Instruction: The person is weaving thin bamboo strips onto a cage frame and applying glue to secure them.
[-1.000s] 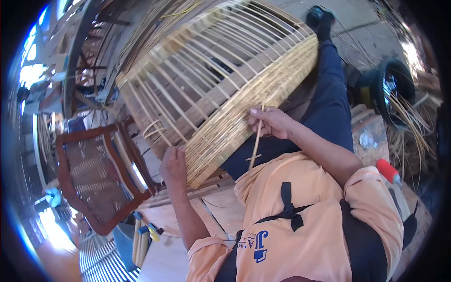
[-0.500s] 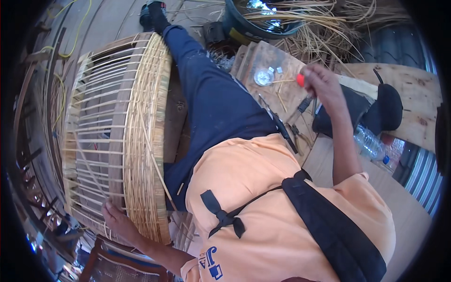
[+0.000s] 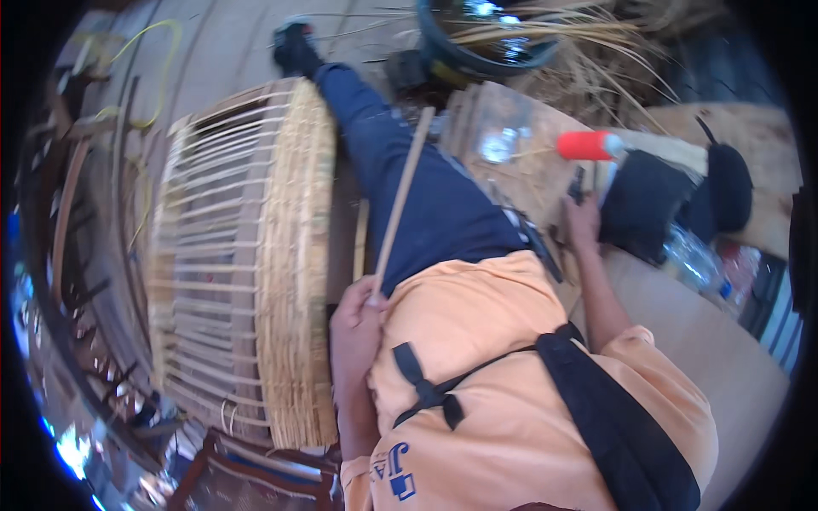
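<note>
My left hand [image 3: 356, 319] is closed on a long, pale cane strip [image 3: 403, 192], which rises over my dark trouser leg. The woven cane frame [image 3: 293, 221], with rows of thin slats across it, lies to my left along that leg. My right hand [image 3: 582, 220], blurred, reaches to the board at my right and is closed round a dark-handled tool [image 3: 578, 183] whose kind I cannot make out. Just above that hand lie a red cylinder with a pale end [image 3: 583, 146] and a black cloth or pouch [image 3: 641, 209]. A shiny round dish [image 3: 496, 146] sits nearby on the board.
A dark tub [image 3: 452, 47] with cane strips stands at the top, beside loose strands [image 3: 622, 77]. A plastic bottle [image 3: 692, 260] lies at the right. A brown caned chair frame [image 3: 196, 481] is at the lower left; wood pieces and a yellow cord [image 3: 175, 38] lie farther left.
My left hand has left the frame's lower part for my waist, raising the strip. My right hand has gone from the weave to the board, then down onto the tool. The view has turned rightward.
</note>
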`<action>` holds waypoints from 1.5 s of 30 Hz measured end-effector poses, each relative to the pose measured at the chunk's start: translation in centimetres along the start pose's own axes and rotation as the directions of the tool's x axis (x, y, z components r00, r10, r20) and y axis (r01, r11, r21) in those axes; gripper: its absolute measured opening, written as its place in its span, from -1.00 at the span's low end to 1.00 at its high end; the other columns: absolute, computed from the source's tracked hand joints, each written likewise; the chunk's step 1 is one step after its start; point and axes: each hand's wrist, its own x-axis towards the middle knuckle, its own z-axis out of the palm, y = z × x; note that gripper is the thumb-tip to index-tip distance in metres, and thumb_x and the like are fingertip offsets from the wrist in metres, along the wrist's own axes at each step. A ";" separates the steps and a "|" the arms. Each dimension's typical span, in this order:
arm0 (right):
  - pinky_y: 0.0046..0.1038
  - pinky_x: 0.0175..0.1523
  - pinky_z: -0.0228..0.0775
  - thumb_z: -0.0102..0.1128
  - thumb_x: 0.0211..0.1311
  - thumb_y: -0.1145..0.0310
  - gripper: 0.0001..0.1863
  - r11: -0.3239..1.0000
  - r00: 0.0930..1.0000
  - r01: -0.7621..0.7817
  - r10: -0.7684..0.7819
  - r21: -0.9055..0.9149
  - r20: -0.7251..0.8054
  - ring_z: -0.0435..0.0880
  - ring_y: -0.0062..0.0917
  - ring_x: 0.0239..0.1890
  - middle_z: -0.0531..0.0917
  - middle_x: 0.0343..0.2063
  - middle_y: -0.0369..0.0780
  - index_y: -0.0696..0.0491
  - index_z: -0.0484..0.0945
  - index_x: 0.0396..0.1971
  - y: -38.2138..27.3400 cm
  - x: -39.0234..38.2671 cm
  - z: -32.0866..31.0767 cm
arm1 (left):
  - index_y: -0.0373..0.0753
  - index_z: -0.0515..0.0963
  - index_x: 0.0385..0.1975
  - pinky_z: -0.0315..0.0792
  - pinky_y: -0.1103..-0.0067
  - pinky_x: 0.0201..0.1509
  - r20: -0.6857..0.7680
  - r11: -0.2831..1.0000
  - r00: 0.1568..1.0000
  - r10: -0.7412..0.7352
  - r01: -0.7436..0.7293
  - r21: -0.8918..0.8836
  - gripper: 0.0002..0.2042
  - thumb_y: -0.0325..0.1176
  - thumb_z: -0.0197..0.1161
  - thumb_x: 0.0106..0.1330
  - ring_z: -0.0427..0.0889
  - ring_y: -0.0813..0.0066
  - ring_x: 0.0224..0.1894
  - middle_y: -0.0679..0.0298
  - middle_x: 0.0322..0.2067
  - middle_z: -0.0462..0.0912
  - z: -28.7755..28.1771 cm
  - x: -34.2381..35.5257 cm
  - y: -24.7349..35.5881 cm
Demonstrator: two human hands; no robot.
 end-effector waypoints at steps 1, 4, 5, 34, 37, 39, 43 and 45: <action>-0.26 -0.06 0.38 0.18 0.00 0.16 -0.49 0.990 0.994 0.042 -0.056 0.132 0.097 0.59 -0.14 -0.17 0.59 -0.22 0.05 0.16 0.43 -0.07 1.9 1.1 0.1 | -0.23 0.49 -0.08 0.27 0.77 -0.52 0.000 0.998 0.998 0.060 -0.060 -0.009 -0.75 -0.52 -0.02 0.28 0.39 0.76 -0.54 0.42 -0.44 0.51 0.0 0.6 -1.0; -0.26 -0.10 0.39 0.23 -0.07 0.24 -0.53 0.976 0.975 0.214 -0.210 -0.052 0.077 0.59 -0.15 -0.23 0.60 -0.28 0.03 0.18 0.48 -0.13 5.3 1.7 -0.9 | -0.26 0.47 -0.26 0.34 0.72 -0.49 -0.059 0.988 0.998 0.007 -0.016 -0.151 -0.80 -0.60 -0.08 0.20 0.46 0.72 -0.55 0.35 -0.49 0.52 0.0 1.3 -2.0; -0.27 -0.08 0.38 0.22 -0.05 0.29 -0.53 0.949 0.952 0.304 -0.305 -0.088 0.008 0.57 -0.15 -0.24 0.59 -0.28 0.00 0.18 0.44 -0.10 7.5 2.0 -1.1 | -0.29 0.48 -0.26 0.37 0.69 -0.44 -0.083 0.988 0.992 0.095 -0.104 -0.113 -0.85 -0.54 -0.03 0.24 0.46 0.69 -0.53 0.32 -0.52 0.52 -0.3 1.7 -3.2; -0.73 -0.44 0.13 0.16 0.22 0.29 -0.71 0.776 -0.317 0.123 -0.560 0.619 0.766 0.31 -0.83 -0.51 0.39 -0.58 -0.42 0.16 0.47 -0.17 -26.1 -20.8 0.7 | -0.35 0.48 -0.21 0.25 0.73 -0.44 -0.366 0.872 0.929 -0.059 -0.130 -0.471 -0.84 -0.43 0.01 0.34 0.29 0.76 -0.53 0.43 -0.59 0.37 -2.3 -2.5 -3.5; -0.76 -0.51 0.10 0.23 0.17 0.34 -0.70 0.819 -0.357 0.058 -0.517 0.571 0.778 0.31 -0.85 -0.57 0.42 -0.55 -0.41 0.14 0.43 -0.16 -26.8 -21.4 0.5 | -0.33 0.48 -0.27 0.19 0.73 -0.49 -0.413 0.900 0.910 0.026 -0.202 -0.387 -0.85 -0.41 -0.01 0.34 0.26 0.76 -0.55 0.45 -0.61 0.33 -2.4 -2.5 -3.9; -0.77 -0.56 0.11 0.23 0.17 0.33 -0.69 0.865 -0.345 0.058 -0.451 0.498 0.823 0.32 -0.83 -0.61 0.44 -0.52 -0.39 0.12 0.41 -0.14 -26.9 -22.0 0.7 | -0.34 0.49 -0.28 0.23 0.72 -0.46 -0.412 0.918 0.911 0.028 -0.187 -0.350 -0.84 -0.40 0.01 0.34 0.30 0.74 -0.53 0.41 -0.60 0.37 -2.6 -2.6 -3.7; -0.76 -0.54 0.18 0.23 0.17 0.36 -0.71 0.878 -0.390 -0.091 -0.466 0.470 0.794 0.34 -0.80 -0.60 0.47 -0.52 -0.38 0.14 0.41 -0.18 -26.3 -22.8 1.9 | -0.37 0.51 -0.28 0.35 0.66 -0.36 -0.445 0.945 0.879 0.170 -0.273 -0.180 -0.82 -0.36 0.07 0.35 0.41 0.66 -0.46 0.26 -0.54 0.52 -2.3 -2.4 -4.7; -0.75 -0.54 0.19 0.24 0.16 0.40 -0.72 0.854 -0.433 -0.097 -0.498 0.510 0.751 0.34 -0.80 -0.61 0.48 -0.52 -0.37 0.16 0.41 -0.19 -26.3 -22.9 1.8 | -0.37 0.51 -0.26 0.37 0.63 -0.33 -0.441 0.951 0.883 0.163 -0.260 -0.169 -0.81 -0.36 0.08 0.34 0.44 0.64 -0.44 0.20 -0.52 0.54 -2.2 -2.4 -5.0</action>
